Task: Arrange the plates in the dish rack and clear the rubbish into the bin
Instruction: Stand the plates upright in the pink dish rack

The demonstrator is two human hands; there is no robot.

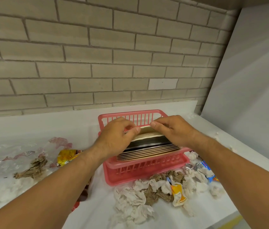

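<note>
Two hazards: left of frame, wrappers [67, 157] lie loose on the counter [97, 212]; centre, left hand [115, 139] and right hand [173, 129] each pinch the cream plate [147, 133] above the pink rack [130, 175] — a slipping grip could topple the leaning plates [148, 153]; right, tissues [196, 180] could scatter

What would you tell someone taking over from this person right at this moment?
Left hand and right hand both pinch the top rim of one pale plate, standing it in the pink dish rack.
A row of plates already stands on edge in front of it.
Done: most plates racked.
Left: release this plate, then clear the rubbish. White tissues and wrappers lie in front of the rack, a yellow packet and brown paper to its left.
No bin in view.
</note>
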